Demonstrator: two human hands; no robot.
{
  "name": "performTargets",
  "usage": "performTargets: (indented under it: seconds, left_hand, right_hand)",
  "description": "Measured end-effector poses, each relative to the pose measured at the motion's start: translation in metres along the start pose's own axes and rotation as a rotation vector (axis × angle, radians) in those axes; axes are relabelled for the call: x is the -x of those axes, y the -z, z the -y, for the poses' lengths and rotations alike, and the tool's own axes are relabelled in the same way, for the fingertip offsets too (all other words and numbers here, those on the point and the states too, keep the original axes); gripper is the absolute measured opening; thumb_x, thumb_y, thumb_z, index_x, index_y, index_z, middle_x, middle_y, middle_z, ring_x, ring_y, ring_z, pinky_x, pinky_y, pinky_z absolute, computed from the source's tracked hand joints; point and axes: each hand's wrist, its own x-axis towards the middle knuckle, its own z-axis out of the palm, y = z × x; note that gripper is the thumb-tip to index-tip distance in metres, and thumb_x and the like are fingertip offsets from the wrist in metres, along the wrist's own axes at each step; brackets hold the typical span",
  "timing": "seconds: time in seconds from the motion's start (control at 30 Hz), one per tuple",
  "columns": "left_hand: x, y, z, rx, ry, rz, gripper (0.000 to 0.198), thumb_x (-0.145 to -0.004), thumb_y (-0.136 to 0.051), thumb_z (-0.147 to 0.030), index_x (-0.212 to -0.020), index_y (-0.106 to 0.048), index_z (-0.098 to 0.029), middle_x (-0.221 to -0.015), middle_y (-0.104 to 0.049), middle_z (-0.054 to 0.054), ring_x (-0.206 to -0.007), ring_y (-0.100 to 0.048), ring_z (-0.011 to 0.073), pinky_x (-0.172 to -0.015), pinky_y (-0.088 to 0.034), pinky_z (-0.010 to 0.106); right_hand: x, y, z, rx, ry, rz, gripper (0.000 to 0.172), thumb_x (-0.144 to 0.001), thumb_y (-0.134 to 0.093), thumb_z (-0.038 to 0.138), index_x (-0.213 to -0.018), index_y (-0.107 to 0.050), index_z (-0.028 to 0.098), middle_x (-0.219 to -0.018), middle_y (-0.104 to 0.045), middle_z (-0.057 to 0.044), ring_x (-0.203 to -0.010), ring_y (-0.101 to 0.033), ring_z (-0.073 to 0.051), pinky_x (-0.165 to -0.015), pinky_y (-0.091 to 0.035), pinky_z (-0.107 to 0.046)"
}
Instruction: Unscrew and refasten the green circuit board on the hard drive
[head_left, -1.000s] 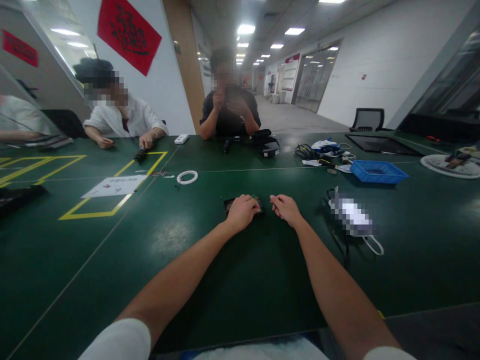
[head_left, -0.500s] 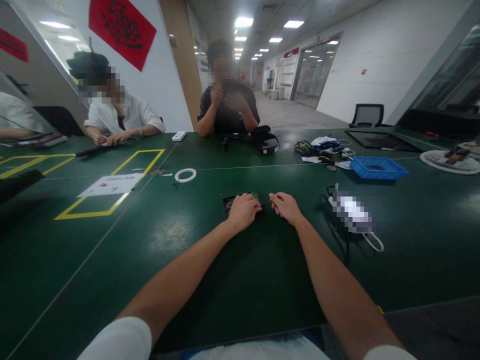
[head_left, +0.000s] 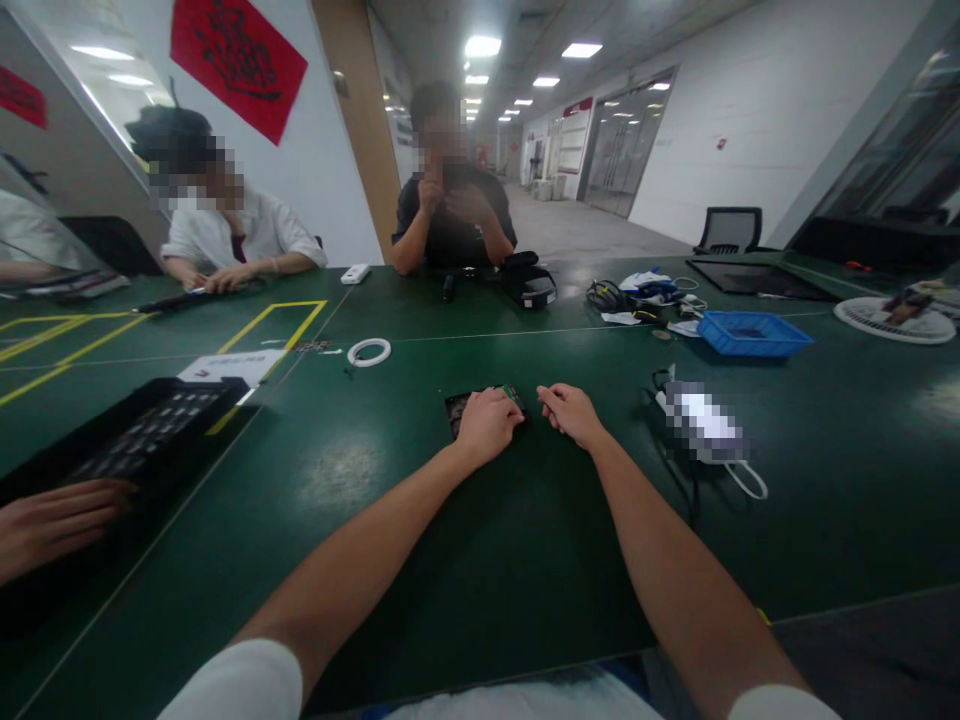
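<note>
Near the middle of the green table lies a dark flat square piece (head_left: 456, 408), partly hidden under my left hand (head_left: 491, 418). The fingers of that hand are bent over it, closed at a small green part like a circuit board (head_left: 513, 394) by its far right edge. Just to the right, a small gap away, my right hand (head_left: 571, 413) rests on the table with thumb and fingers pinched together. Whatever is in that pinch, if anything, is too small to make out.
At left, another person's hand (head_left: 64, 520) holds a black tray-like object (head_left: 150, 430). To the right lie a blurred-out bright device (head_left: 705, 420) with a white loop, and a blue bin (head_left: 754, 335). A white ring (head_left: 369, 352) lies left of centre. Several people sit around.
The black tray-like object has come further in from the left with another person's hand on it, partly covering the white paper. My hands stay almost still; the view shifts slightly.
</note>
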Motion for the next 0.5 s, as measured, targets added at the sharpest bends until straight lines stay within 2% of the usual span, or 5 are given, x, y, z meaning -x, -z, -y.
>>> performTargets:
  seconds: [0.23,0.5]
  left_hand:
    - [-0.0045,0.0016,0.0096,-0.024,0.03,-0.006,0.018,-0.097,-0.059,-0.027,-0.093,-0.077,-0.023,-0.102,-0.07,0.007,-0.102,-0.06,0.0258,-0.089,-0.042,0.04]
    - [-0.003,0.0023,0.0087,-0.023,-0.023,0.009,0.019,-0.097,-0.06,-0.03,-0.094,-0.077,-0.024,-0.102,-0.071,0.006,-0.101,-0.06,0.0254,-0.088,-0.042,0.04]
  right_hand:
    - [0.0008,-0.0004,-0.001,-0.022,0.009,-0.018,0.04,-0.092,-0.058,0.058,-0.084,-0.065,0.019,-0.064,-0.065,-0.001,-0.042,-0.048,-0.008,-0.035,-0.034,-0.02]
    - [0.0015,0.001,0.0022,-0.025,0.008,-0.003,0.039,-0.092,-0.058,0.057,-0.085,-0.065,0.019,-0.064,-0.065,0.0,-0.042,-0.05,-0.009,-0.035,-0.035,-0.02]
